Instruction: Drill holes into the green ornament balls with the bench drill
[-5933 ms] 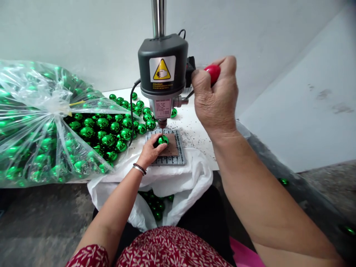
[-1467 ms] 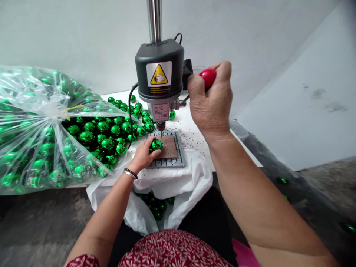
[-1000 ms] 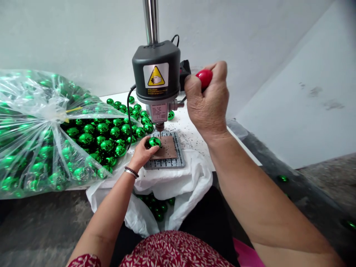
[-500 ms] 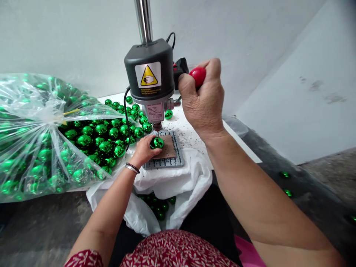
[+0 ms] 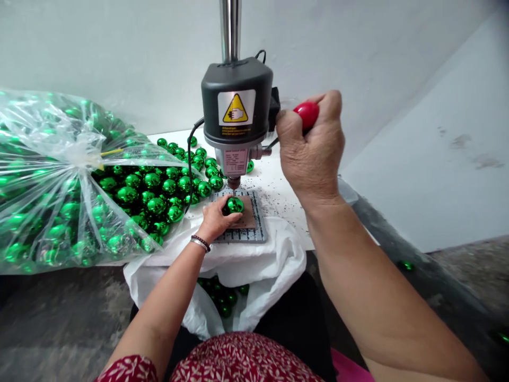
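My left hand (image 5: 217,217) grips a shiny green bauble (image 5: 235,205) between thumb and fingers, under the bit of a small drill press (image 5: 237,106). The bauble rests on a brown pad (image 5: 247,216) laid over the press's grey slotted base plate (image 5: 259,232). The bit's tip reaches the top of the bauble; whether it has entered cannot be made out. My right hand (image 5: 314,143) is wrapped round the red knob (image 5: 307,114) of the press's lever, to the right of the motor housing.
On the left a clear plastic bag (image 5: 47,212) spills many green baubles (image 5: 153,180) over the white table (image 5: 274,183). Dark shavings lie around the base plate. A white sack (image 5: 278,249) with baubles inside hangs at the front edge. One loose bauble (image 5: 406,265) lies on the floor.
The whole view has shifted, so the press and both hands appear farther right. My left hand still holds the bauble under the bit, and my right hand stays on the lever knob.
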Motion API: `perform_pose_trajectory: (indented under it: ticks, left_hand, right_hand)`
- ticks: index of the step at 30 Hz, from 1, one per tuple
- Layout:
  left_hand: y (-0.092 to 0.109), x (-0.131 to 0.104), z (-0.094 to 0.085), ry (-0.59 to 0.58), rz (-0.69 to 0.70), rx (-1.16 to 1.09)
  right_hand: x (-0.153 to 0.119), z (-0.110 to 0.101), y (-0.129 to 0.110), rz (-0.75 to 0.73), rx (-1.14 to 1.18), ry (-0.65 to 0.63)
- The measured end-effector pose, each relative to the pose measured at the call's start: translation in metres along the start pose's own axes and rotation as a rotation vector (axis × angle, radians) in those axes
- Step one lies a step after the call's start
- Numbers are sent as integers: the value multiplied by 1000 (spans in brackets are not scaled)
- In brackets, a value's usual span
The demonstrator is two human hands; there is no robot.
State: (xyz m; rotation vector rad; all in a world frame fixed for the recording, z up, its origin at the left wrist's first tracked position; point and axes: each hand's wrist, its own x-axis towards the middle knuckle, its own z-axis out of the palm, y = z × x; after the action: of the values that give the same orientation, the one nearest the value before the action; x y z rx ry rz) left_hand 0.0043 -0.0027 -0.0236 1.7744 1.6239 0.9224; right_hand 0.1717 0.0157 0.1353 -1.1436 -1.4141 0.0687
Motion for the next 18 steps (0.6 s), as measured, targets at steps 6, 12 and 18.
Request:
perform_pose_trajectory:
  ticks: [6,12,18]
  left_hand:
    - [-2,1,0,-10,-2,76]
    - [-3,1,2,4,-12,3]
    - [-7,1,3,-4,-1,18]
  right_hand:
    - [-10,-6,-4,52,-66,48]
    - [-32,-15,5,-70,-152,59]
    - [-43,-14,8,-55,-154,100]
